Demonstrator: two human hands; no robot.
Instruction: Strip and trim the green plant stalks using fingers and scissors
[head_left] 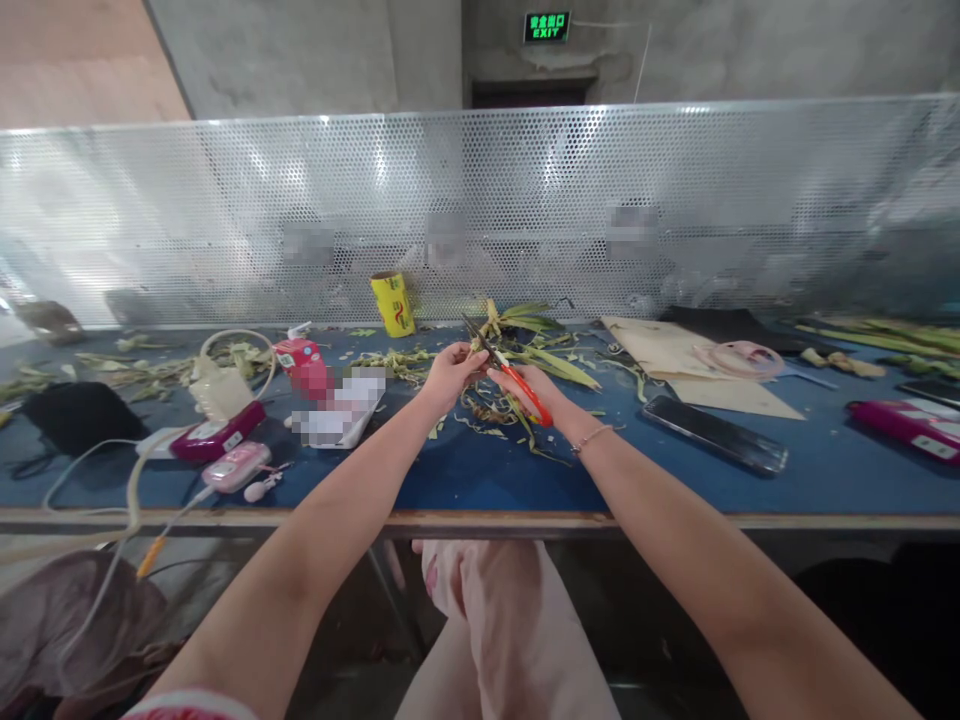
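Red-handled scissors lie in my right hand, which is closed around their grips. The dark blades point up and to the left, close to my left fingertips. My left hand pinches a small pale piece of plant beside the blades; its exact shape is partly hidden by the fingers. Just behind both hands lie pale stalks and long green leaves. Below the hands, dry trimmings are scattered over the blue tabletop.
A yellow roll stands behind my left hand. Leftward are a red carton, a pink earphone case and cables. A phone and brown paper lie to the right. A perforated metal screen rises along the back.
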